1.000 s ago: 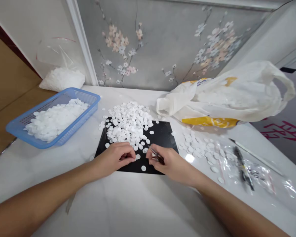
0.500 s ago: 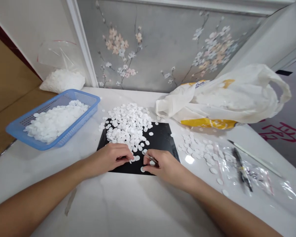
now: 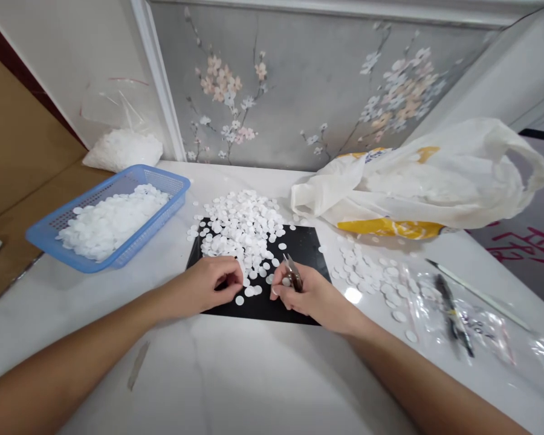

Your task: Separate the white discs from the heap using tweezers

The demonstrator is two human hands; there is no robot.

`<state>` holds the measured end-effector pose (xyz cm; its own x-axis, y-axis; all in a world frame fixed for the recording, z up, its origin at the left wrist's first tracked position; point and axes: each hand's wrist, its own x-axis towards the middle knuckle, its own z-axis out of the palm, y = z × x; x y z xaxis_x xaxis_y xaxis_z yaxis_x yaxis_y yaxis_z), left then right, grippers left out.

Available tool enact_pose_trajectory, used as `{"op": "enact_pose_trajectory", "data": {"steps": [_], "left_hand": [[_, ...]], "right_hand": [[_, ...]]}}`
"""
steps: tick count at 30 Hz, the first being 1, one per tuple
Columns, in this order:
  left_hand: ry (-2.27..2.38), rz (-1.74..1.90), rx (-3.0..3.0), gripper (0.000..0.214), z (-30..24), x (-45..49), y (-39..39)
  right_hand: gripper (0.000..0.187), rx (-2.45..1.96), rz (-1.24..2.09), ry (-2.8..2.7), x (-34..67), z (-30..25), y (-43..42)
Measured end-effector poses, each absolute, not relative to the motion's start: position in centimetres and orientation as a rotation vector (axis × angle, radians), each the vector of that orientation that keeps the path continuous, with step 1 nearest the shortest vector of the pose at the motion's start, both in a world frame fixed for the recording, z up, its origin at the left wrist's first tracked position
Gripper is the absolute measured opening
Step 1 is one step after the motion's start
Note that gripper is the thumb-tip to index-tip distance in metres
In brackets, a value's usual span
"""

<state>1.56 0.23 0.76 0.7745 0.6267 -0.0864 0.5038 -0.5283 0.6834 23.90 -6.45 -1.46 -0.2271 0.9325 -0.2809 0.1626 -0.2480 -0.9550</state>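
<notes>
A heap of small white round discs (image 3: 242,220) lies across a black mat (image 3: 294,248). At the heap's near edge, my left hand (image 3: 213,283) is closed with thumb and fingertips together above the mat; anything between the tips is too small to make out. A few loose discs lie beside those fingertips. My right hand (image 3: 306,293) is wrapped round a pair of small metal thread snips (image 3: 292,273), blades pointing up and away. A white disc (image 3: 285,281) shows by its fingers, apparently held there.
On the left stands a blue basket (image 3: 152,232) of white discs, with a clear bag (image 3: 124,148) of white pieces behind it. A white plastic bag (image 3: 403,187), scattered discs (image 3: 367,272), a black pen-like tool (image 3: 453,314) and a thin white stick (image 3: 480,296) are at right.
My right hand has turned, so the snips now point upward and show more clearly. My left fingertips have lifted slightly off the discs. The view has shifted a little left.
</notes>
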Motion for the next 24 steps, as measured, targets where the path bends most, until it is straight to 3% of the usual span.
{"op": "enact_pose_trajectory", "data": {"steps": [5, 10, 13, 21, 24], "left_hand": [[0.930, 0.184, 2.280, 0.018, -0.3, 2.1, -0.9], [0.935, 0.300, 2.292, 0.007, -1.5, 2.6, -1.1], [0.876, 0.332, 2.250, 0.004, -1.7, 2.5, -0.7], [0.848, 0.365, 2.145, 0.009, -1.1, 2.0, 0.1], [0.921, 0.441, 2.109, 0.014, -0.7, 2.0, -0.1]], "right_hand": [[0.022, -1.424, 1.394, -1.422, 22.9, -1.8, -6.0], [0.002, -1.510, 1.034, -1.816, 21.8, -2.1, -6.0], [0.011, -1.499, 0.917, -1.910, 21.8, -2.2, -6.1], [0.011, -1.464, 1.473, -1.310, 22.3, -1.4, -5.0], [0.006, -1.444, 1.434, -1.388, 22.1, -0.8, -4.8]]}}
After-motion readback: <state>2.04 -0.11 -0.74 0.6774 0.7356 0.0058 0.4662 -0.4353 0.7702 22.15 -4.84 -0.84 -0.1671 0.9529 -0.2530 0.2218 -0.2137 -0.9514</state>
